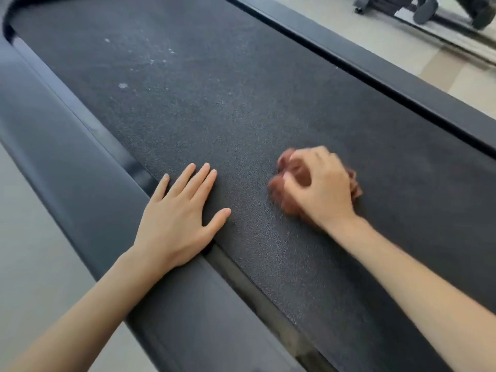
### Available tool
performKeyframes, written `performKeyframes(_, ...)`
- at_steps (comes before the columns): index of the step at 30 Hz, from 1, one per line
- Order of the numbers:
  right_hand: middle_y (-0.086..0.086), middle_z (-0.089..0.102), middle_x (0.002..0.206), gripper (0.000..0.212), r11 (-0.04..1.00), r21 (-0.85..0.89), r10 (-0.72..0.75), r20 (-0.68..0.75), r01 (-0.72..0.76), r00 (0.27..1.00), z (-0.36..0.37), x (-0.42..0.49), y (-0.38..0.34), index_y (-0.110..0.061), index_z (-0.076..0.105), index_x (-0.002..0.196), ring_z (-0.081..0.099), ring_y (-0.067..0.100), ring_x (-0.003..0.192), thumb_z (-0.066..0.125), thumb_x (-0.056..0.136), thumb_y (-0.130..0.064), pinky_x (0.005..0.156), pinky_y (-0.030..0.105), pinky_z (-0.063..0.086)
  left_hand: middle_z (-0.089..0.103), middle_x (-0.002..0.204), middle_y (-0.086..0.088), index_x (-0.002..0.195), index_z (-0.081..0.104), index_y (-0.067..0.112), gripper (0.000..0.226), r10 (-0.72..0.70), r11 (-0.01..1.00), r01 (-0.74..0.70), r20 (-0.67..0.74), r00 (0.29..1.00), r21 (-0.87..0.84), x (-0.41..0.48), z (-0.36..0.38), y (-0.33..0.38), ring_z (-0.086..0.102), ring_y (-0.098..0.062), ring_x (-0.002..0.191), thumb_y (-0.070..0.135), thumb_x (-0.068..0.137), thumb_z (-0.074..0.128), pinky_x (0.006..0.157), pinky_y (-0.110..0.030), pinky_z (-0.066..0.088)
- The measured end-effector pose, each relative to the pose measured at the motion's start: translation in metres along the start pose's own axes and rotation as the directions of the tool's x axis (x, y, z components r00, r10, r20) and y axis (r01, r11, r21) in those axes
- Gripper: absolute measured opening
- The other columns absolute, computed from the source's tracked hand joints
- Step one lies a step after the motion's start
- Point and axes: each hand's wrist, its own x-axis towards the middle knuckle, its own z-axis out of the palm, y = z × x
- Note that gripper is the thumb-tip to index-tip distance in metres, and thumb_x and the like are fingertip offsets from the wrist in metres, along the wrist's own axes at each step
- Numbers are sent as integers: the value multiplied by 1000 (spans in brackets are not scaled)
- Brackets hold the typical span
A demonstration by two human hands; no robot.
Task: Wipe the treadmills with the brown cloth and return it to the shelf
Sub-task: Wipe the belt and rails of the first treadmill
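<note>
Rough, matt, pebbled treadmill belt [214, 108]; smooth side rail [67, 157]; soft brown cloth [284, 191].

Nothing legible showing on treadmill [241, 103]: no text, label, brand, number or sign reading out anywhere in view.

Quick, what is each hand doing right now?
Left hand: open, fingers straight, flat on the treadmill belt.
Right hand: curled round the bunched brown cloth, on the belt.
</note>
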Motion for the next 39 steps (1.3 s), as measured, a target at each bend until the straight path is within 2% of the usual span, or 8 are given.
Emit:
performKeyframes(5, -2, 60, 102, 27, 883, 274, -437, 187, 381, 880, -22, -65, -16, -21, 66, 103, 56, 18, 95, 65, 78, -33, 89, 27, 43, 3, 157, 14, 150, 10, 31, 82, -9, 1000, 8, 32, 999, 26, 0, -1, 0, -1, -9, 145, 69, 78, 1, 118, -42, 4)
performKeyframes(7, -1, 62, 100, 26, 908, 217, -398, 180, 358, 900, -17, -32, -3, -18, 68, 100, 58, 20, 93, 66, 79, -33, 86, 30, 45, 5, 156, 18, 148, 8, 38, 77, -2, 999, 1, 27, 1000, 53, 1, -3, -10, 2, -8, 144, 70, 79, 0, 117, -47, 4)
performKeyframes(13, 5, 57, 108, 27, 992, -16, 122, -14, -122, 992, 30, 64, -15, -21, 64, 108, 52, 27, 103, 62, 85, -34, 78, 28, 34, 3, 157, 17, 145, 2, 47, 61, -40, 994, 38, 24, 999, 101, 10, -11, -41, -2, -9, 145, 67, 88, 1, 117, -47, -1)
performKeyframes(21, -9, 59, 102, 26, 890, 259, -420, 150, 375, 895, -1, -39, -35, -28, 64, 101, 55, 12, 93, 61, 78, -39, 80, 24, 44, 4, 158, 10, 149, 9, 34, 79, -189, 977, 190, -12, 982, 96, -2, -11, -49, -1, -11, 145, 68, 79, 1, 116, -41, -8)
performKeyframes(28, 4, 56, 111, 29, 1000, 6, 10, 77, -11, 997, 45, 76, -45, -23, 62, 111, 50, 27, 104, 61, 85, -36, 78, 30, 38, -3, 156, 16, 148, 2, 38, 73, -105, 988, 101, 28, 994, 118, -15, -15, -65, -8, -5, 143, 70, 82, 2, 117, -33, -9)
performKeyframes(31, 1, 57, 105, 28, 988, 73, -138, 60, 134, 989, 39, 34, -64, -23, 63, 106, 52, 24, 94, 60, 82, -37, 76, 28, 39, -1, 156, 15, 148, 4, 39, 74, -77, 992, 73, 39, 996, 107, -17, -19, -70, -9, -5, 143, 71, 81, 0, 118, -33, -6)
performKeyframes(35, -6, 59, 99, 29, 852, 275, -494, 142, 445, 858, 13, -15, -44, -28, 63, 100, 54, 18, 88, 59, 75, -42, 76, 29, 46, -1, 156, 16, 147, 5, 41, 75, -40, 995, 33, 66, 997, 93, 1, -23, -68, -12, -6, 143, 71, 78, 1, 117, -34, -7)
performKeyframes(39, 1, 61, 102, 26, 965, 97, -254, 105, 244, 962, 18, 53, 6, -25, 65, 103, 56, 25, 95, 66, 80, -36, 81, 33, 45, -5, 156, 16, 145, -2, 42, 79, -7, 993, -7, 119, 993, 114, 23, -26, -74, -11, -5, 143, 73, 73, -6, 117, -33, -7)
